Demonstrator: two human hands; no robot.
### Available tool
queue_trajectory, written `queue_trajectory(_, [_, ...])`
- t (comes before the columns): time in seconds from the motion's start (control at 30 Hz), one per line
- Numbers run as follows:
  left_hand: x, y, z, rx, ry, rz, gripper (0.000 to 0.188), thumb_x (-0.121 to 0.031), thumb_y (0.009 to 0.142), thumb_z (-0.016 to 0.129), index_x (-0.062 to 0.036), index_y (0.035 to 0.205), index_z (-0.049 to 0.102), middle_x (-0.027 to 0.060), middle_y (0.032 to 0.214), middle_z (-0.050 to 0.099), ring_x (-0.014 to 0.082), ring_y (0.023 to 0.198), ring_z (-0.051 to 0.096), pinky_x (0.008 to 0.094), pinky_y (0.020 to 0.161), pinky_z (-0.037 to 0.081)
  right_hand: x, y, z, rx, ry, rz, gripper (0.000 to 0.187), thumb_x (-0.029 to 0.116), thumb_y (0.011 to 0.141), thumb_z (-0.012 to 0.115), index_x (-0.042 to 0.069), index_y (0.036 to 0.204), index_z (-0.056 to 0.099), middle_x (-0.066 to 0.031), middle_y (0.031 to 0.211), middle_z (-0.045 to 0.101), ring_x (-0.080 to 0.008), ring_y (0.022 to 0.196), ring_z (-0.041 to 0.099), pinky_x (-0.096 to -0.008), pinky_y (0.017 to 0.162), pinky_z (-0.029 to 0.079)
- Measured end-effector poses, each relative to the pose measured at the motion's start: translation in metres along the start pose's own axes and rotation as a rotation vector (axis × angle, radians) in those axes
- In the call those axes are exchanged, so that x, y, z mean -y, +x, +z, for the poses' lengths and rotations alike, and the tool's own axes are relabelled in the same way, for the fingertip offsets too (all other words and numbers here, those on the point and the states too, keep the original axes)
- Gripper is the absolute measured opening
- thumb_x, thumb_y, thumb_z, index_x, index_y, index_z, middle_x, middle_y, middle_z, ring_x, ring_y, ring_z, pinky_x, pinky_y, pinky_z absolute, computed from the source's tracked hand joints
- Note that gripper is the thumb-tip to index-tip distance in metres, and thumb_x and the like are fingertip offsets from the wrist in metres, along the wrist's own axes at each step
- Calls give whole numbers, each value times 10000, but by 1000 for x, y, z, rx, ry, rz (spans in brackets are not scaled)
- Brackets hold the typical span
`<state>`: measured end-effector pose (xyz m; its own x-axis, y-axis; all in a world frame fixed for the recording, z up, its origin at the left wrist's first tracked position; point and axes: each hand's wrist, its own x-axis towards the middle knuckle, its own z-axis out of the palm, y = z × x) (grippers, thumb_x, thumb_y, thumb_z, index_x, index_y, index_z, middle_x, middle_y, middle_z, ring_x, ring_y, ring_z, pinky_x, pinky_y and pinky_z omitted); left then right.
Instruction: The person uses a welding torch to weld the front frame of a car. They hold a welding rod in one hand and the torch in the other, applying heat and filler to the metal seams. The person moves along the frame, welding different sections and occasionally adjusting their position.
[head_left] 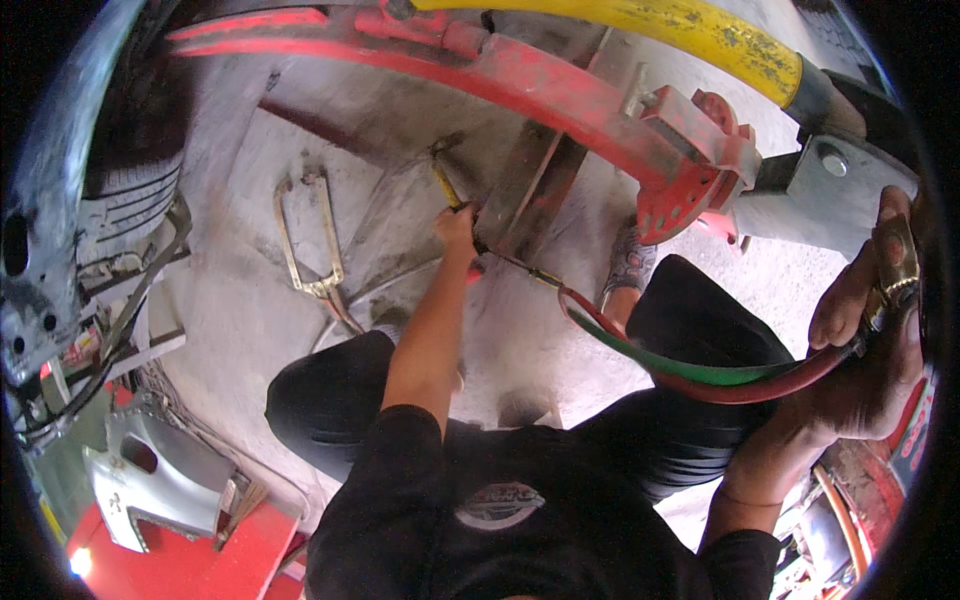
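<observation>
My left hand (458, 228) is reached out low over the floor, fingers closed on a slim yellow-handled tool (445, 185) with a dark end. I cannot make out its kind. On the other side of this hand a thin metal rod leads to a brass coupling (545, 278). Red and green twin gas hoses (690, 378) run from the coupling across my right knee. They end at my right hand (875, 385), raised at the far right. Its fingers are bent round a brass fitting (895, 255) with a ridged knob, partly hidden by the fingers.
Across the top stretches a red metal jack-like arm (560, 95) with a yellow bar (680, 35) above. A forked metal clamp (318, 255) lies on the floor. At left are a tyre (130, 205), a bare metal panel (165, 470) and a red panel (250, 555).
</observation>
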<state>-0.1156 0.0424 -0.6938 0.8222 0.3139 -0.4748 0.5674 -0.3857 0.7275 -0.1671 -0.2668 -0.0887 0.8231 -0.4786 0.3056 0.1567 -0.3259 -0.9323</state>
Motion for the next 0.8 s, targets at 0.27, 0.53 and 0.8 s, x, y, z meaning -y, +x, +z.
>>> queue_trajectory(0.27, [-57, -21, -19, 61, -424, -358, 423, -220, 752, 853, 67, 1029, 711, 181, 999, 727, 297, 824, 678, 449, 741, 526, -17, 10, 12, 47, 101, 39, 705, 306, 1036, 511, -163, 1509, 280, -313, 1321, 531, -85, 548, 498, -183, 462, 412])
queue_trajectory(0.53, [-65, -20, -3, 55, -530, -397, 443, -194, 776, 813, 90, 1096, 696, 181, 1040, 718, 306, 881, 677, 442, 759, 525, -14, 9, 24, -68, 21, 86, 758, 308, 1034, 538, -153, 1537, 210, -354, 1429, 486, -78, 530, 518, -177, 429, 449])
queue_trajectory(0.8, [-81, -54, -63, 207, -601, -370, 252, -180, 894, 751, -25, 1072, 660, 142, 980, 724, 265, 867, 718, 428, 699, 565, -14, 40, 48, 52, 187, -41, 811, 176, 935, 670, -10, 1602, 248, -240, 1155, 633, -153, 619, 638, -219, 463, 532])
